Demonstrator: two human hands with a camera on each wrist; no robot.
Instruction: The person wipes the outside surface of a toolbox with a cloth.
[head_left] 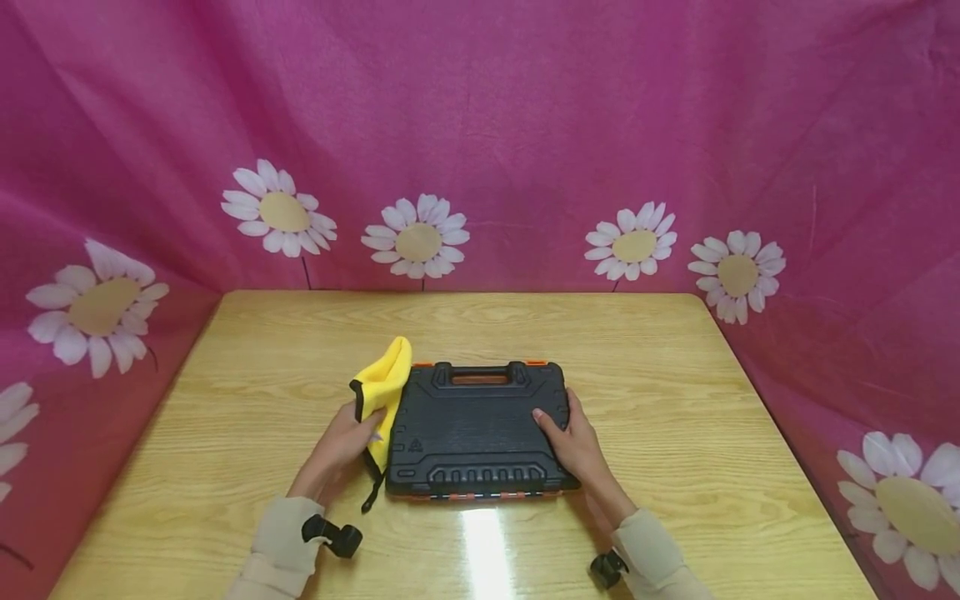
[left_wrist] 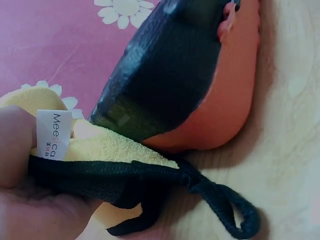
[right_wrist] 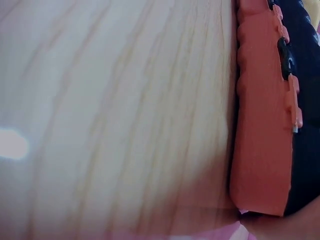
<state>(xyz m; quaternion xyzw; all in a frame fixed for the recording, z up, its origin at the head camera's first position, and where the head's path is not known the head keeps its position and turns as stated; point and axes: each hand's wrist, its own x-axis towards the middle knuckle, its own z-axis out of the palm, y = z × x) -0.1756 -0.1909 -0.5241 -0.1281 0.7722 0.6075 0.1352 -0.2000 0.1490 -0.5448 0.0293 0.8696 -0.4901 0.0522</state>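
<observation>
A black plastic tool case point(head_left: 480, 421) with an orange lower half point(right_wrist: 262, 125) lies closed on the table, its handle on the far side. My right hand point(head_left: 579, 442) grips the case's right edge, thumb on top of the lid and fingers at the side. At the left end of the case, my left hand point(head_left: 351, 435) holds a bunched yellow cloth point(head_left: 386, 375) with black edging. In the left wrist view, the cloth point(left_wrist: 120, 145) shows a white label point(left_wrist: 52, 134) and a black hanging loop point(left_wrist: 235, 210), close against the case's side.
The wooden table point(head_left: 637, 358) reaches back to a pink curtain point(head_left: 510, 125) printed with white daisies, which also hangs at both sides. A bright light reflection falls on the table just in front of the case.
</observation>
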